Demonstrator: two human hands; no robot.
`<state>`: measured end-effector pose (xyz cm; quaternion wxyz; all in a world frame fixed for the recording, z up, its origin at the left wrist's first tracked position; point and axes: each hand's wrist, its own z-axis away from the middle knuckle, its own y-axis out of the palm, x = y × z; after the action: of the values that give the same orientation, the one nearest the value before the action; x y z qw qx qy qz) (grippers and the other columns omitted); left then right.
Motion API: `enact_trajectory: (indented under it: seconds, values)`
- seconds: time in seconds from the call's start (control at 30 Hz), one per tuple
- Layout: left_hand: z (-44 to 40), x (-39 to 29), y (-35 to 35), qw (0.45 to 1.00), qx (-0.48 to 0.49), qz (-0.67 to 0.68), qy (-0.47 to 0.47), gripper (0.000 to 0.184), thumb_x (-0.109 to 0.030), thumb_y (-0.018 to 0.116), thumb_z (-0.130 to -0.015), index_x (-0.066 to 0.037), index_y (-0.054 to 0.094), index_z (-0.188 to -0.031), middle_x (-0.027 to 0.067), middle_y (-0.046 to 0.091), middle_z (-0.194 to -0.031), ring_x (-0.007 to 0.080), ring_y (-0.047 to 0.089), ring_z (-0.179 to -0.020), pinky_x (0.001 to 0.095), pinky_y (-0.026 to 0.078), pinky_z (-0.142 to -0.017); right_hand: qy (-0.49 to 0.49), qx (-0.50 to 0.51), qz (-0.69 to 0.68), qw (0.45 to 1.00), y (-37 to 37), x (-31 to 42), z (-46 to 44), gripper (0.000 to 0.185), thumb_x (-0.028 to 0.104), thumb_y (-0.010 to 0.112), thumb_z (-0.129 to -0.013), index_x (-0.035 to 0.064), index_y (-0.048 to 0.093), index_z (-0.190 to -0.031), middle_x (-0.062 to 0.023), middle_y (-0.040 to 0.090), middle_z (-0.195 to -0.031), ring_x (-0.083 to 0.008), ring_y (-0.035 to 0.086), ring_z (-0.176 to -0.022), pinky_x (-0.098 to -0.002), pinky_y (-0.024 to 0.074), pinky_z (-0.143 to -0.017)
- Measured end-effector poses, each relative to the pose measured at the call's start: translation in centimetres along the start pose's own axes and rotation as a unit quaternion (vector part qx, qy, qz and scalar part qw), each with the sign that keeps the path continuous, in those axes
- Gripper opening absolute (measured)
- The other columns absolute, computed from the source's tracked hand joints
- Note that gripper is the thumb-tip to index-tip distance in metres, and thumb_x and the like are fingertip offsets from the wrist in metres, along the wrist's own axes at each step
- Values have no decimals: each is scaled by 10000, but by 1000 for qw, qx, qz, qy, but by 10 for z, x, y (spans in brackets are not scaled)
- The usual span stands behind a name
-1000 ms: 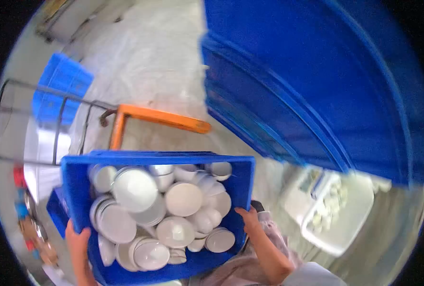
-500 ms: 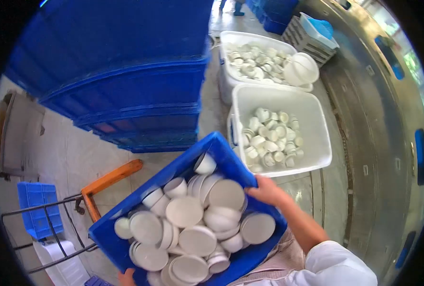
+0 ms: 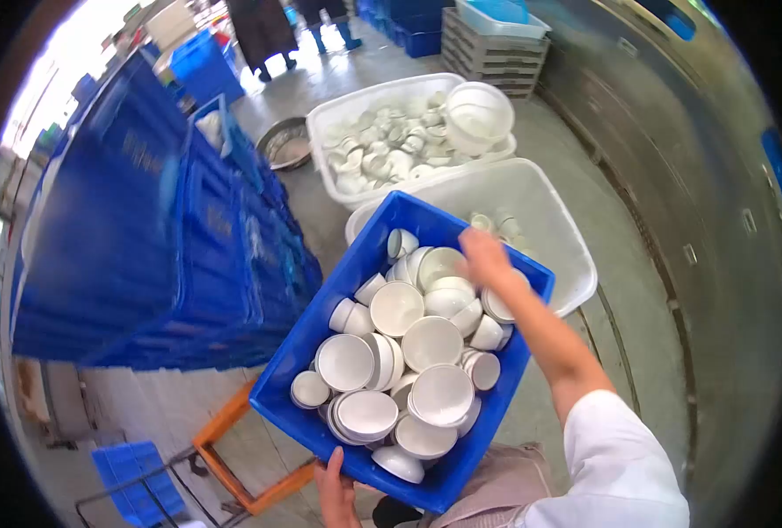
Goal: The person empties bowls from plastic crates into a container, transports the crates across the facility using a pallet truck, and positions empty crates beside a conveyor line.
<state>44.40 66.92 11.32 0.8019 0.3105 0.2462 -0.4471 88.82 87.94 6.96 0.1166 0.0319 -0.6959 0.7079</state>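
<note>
A blue plastic crate (image 3: 521,374) full of white ceramic bowls (image 3: 432,344) and small cups (image 3: 486,370) is in front of my body. The bowls lie loosely, some nested and some tilted. My left hand (image 3: 336,495) grips the crate's near left edge, its thumb up by the rim. My right hand (image 3: 486,256) is at the far right rim, close to the bowls; its fingers are smeared by motion. Beyond the crate stands a white tub (image 3: 560,211), partly covered by it, with a few small cups visible inside.
A second white tub (image 3: 322,132) holds many small white pieces, with a round white container (image 3: 479,114) on top. Stacked blue crates (image 3: 145,238) rise at left. An orange pallet-jack handle (image 3: 224,418) is near my left. A metal wall (image 3: 708,202) runs along the right.
My view has swung left. The blue crate overlaps the near white tub more now, covering most of its cups. My right hand has shifted along to the crate's far rim.
</note>
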Motion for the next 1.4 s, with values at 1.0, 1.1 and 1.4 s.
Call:
enact_trajectory:
  seconds: [1.0, 1.1, 1.4]
  values:
    - [-195, -39, 412, 900, 258, -341, -80, 309, -231, 641, -833, -17, 467, -972, 89, 574, -774, 183, 615, -584, 327, 534, -444, 388, -92, -266, 878, -38, 80, 76, 392, 421, 566, -838, 39, 547, -752, -168, 615, -747, -371, 608, -693, -474, 479, -602]
    - [-202, -27, 425, 915, 249, -310, -66, 288, -232, 630, -844, -24, 474, -968, 89, 587, -789, 193, 631, -611, 351, 560, -484, 324, -93, -237, 911, -39, 42, 63, 372, 400, 558, -849, 40, 549, -754, -156, 602, -671, -371, 600, -635, -473, 474, -562]
    - [-225, 32, 500, 896, 102, -404, 154, 589, -411, 729, -698, 35, 508, -1013, 221, 577, -1017, 292, 620, -884, 397, 510, -586, 267, 11, -324, 907, -60, -67, 13, 357, 367, 536, -867, 29, 557, -754, -242, 585, -717, -427, 571, -718, -501, 423, -628]
